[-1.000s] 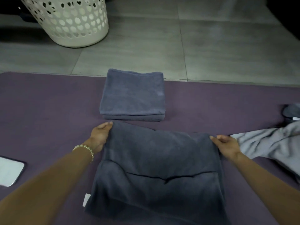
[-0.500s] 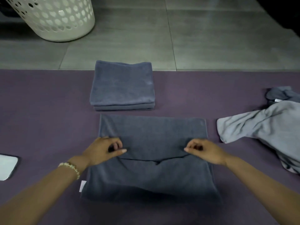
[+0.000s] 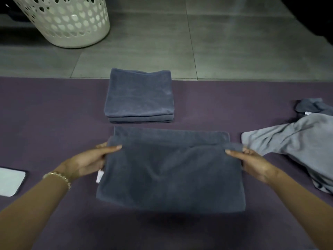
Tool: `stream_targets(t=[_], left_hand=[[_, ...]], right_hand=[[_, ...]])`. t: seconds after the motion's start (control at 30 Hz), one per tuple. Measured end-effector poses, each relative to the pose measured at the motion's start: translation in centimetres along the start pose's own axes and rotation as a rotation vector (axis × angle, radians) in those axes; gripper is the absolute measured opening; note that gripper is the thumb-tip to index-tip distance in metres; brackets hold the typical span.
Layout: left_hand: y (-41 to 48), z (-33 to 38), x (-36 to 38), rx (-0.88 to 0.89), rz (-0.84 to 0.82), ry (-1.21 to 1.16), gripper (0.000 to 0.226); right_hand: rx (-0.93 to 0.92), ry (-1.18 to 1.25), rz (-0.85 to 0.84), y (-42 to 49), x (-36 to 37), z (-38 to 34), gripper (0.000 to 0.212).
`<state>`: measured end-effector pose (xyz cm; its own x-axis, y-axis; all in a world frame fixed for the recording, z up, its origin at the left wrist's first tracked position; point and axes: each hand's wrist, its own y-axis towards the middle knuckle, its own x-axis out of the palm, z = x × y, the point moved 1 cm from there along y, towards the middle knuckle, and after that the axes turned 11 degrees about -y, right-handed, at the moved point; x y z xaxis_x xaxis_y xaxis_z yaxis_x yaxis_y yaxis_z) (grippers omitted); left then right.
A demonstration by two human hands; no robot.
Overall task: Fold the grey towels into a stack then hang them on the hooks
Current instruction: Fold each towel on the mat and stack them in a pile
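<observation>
A dark grey towel (image 3: 171,170) lies half folded on the purple mat (image 3: 45,123) in front of me. My left hand (image 3: 90,159) grips its left edge and my right hand (image 3: 252,161) grips its right edge, both holding the near layer lifted up over the far strip. A white tag shows at the towel's left side. Behind it sits a neat stack of folded grey towels (image 3: 138,96) at the mat's far edge. Unfolded lighter grey towels (image 3: 297,143) lie crumpled at the right.
A white perforated laundry basket (image 3: 63,20) stands on the grey tiled floor (image 3: 216,42) at the back left. A flat white device with a dark rim (image 3: 10,181) lies on the mat at the left edge.
My hands left the towel's far corners, came back to its middle, then moved out to its sides. They now grip the edges and lift the near layer up and forward.
</observation>
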<state>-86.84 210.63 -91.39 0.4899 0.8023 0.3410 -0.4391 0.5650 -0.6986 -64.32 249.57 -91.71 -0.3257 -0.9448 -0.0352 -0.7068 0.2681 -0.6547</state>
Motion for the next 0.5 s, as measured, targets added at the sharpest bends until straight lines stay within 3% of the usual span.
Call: stream_targets(t=[0.07,0.17,0.23,0.37,0.43,0.5], left_hand=[[2.4,-0.5,0.4,0.109,0.217,0.064,0.053],[4.6,-2.5,0.3,0.235,0.596,0.371,0.029],[4.4,-3.0,0.8,0.361,0.631,0.388,0.017],[2.8,-2.8,1.8,0.637,0.607,0.288,0.006],[2.9,-2.6,1.7,0.682,0.63,0.25,0.008],[3.9,-2.5,1.2,0.609,0.665,0.281,0.008]], right_hand=[[-0.01,0.059,0.236,2.0,0.7,0.3,0.01],[0.079,-0.144,0.482,4.7,1.2,2.1,0.015],[0.022,-0.253,0.594,5.1,1.2,2.5,0.017],[-0.238,-0.201,0.631,4.2,1.0,1.7,0.016],[-0.28,-0.168,0.658,4.0,1.0,1.2,0.01],[-0.217,-0.213,0.676,5.1,1.1,1.2,0.008]])
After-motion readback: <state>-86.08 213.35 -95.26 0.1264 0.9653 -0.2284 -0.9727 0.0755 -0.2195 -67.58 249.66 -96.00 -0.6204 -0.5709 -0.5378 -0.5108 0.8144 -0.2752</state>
